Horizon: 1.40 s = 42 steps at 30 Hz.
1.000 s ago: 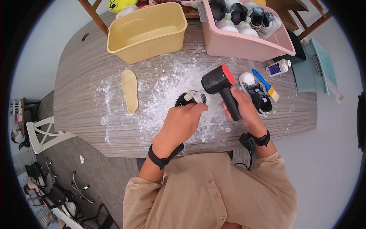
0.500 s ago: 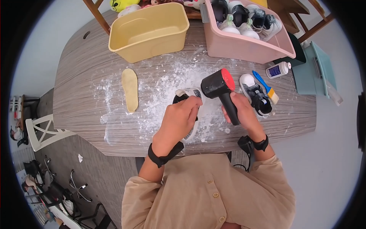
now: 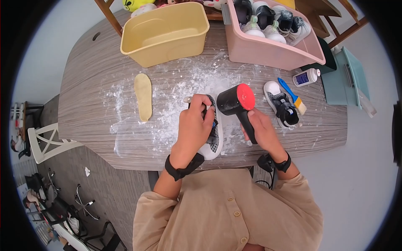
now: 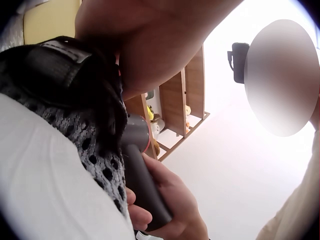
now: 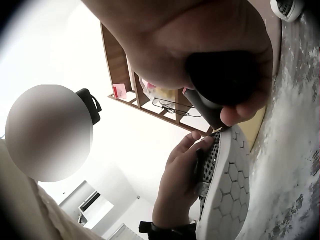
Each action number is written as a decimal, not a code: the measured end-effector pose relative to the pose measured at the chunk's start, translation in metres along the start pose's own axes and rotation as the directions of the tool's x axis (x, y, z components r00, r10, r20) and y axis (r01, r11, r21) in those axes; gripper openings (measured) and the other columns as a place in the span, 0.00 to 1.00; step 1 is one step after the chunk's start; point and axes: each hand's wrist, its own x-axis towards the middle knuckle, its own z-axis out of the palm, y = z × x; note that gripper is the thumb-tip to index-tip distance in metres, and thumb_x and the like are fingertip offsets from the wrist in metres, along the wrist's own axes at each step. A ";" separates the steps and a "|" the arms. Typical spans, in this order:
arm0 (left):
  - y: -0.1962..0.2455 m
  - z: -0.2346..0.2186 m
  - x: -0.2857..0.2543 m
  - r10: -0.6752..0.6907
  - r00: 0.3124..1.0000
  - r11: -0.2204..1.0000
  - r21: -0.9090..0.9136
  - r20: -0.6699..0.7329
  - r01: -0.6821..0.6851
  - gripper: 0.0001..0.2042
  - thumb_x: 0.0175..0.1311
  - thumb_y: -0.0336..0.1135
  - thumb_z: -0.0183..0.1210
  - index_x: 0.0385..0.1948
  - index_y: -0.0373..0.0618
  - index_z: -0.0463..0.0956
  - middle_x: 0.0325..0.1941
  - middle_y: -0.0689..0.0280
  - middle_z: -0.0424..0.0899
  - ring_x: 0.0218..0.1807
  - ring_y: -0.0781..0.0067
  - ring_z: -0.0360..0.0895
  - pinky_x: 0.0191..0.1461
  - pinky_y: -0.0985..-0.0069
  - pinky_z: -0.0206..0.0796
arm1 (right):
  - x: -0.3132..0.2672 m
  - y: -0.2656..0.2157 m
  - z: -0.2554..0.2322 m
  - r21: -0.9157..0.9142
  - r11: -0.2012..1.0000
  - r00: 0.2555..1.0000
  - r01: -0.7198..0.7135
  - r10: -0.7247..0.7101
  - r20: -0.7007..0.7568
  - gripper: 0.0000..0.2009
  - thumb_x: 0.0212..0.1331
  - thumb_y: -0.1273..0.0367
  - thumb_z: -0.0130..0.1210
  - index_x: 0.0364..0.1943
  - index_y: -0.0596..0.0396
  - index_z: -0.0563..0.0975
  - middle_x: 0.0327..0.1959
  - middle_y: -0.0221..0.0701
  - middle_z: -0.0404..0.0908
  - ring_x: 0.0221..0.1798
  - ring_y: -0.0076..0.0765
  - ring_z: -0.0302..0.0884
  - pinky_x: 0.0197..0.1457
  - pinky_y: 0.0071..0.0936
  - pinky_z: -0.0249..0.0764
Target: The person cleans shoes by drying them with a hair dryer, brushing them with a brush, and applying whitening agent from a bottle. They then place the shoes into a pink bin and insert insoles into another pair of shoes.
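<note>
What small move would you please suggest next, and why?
Perhaps tilt the shoe slightly toward the black dryer-like tool: the left grip holds the shoe, the right grip holds the tool close by, and the right wrist view shows the sole on that side.

Bright, even light on the table [image 3: 83, 104]
Head view bends, edges black — left wrist view: far ceiling [image 4: 215, 170] glaring, near left hand [image 4: 145, 45] shadowed.

Left fingers [image 3: 201, 100] bent, right fingers [image 4: 140, 216] curled
</note>
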 end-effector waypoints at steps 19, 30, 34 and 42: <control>-0.003 -0.001 0.005 -0.142 0.982 0.983 -0.133 -0.124 0.125 0.07 0.60 0.22 0.57 0.33 0.40 0.67 0.17 0.73 0.70 0.21 0.90 0.61 0.22 0.86 0.53 | -0.020 0.002 0.007 -0.171 0.985 1.000 0.022 -0.018 0.026 0.19 0.72 0.60 0.38 0.48 0.62 0.73 0.17 0.28 0.70 0.18 0.22 0.68 0.25 0.24 0.65; -0.008 -0.004 0.010 -0.172 0.978 0.975 -0.163 -0.120 0.151 0.07 0.60 0.23 0.57 0.32 0.41 0.67 0.17 0.75 0.69 0.20 0.90 0.59 0.22 0.86 0.49 | -0.042 0.001 0.001 -0.272 0.962 0.994 0.034 -0.005 0.105 0.15 0.69 0.64 0.43 0.49 0.62 0.73 0.19 0.34 0.72 0.17 0.26 0.70 0.26 0.27 0.67; -0.005 -0.005 0.010 -0.179 0.978 0.974 -0.161 -0.108 0.160 0.07 0.60 0.23 0.57 0.32 0.41 0.67 0.17 0.75 0.69 0.20 0.90 0.59 0.22 0.86 0.49 | -0.047 0.002 -0.001 -0.282 0.959 0.993 0.038 -0.005 0.117 0.14 0.68 0.65 0.45 0.49 0.62 0.73 0.20 0.36 0.73 0.17 0.29 0.71 0.27 0.28 0.67; -0.005 -0.003 0.008 -0.180 0.980 0.973 -0.162 -0.080 0.166 0.07 0.61 0.23 0.57 0.33 0.41 0.67 0.17 0.75 0.69 0.21 0.91 0.59 0.22 0.86 0.50 | -0.049 0.006 -0.002 -0.276 0.960 0.997 0.049 -0.032 0.066 0.15 0.69 0.64 0.44 0.48 0.61 0.73 0.19 0.33 0.71 0.17 0.25 0.68 0.26 0.26 0.67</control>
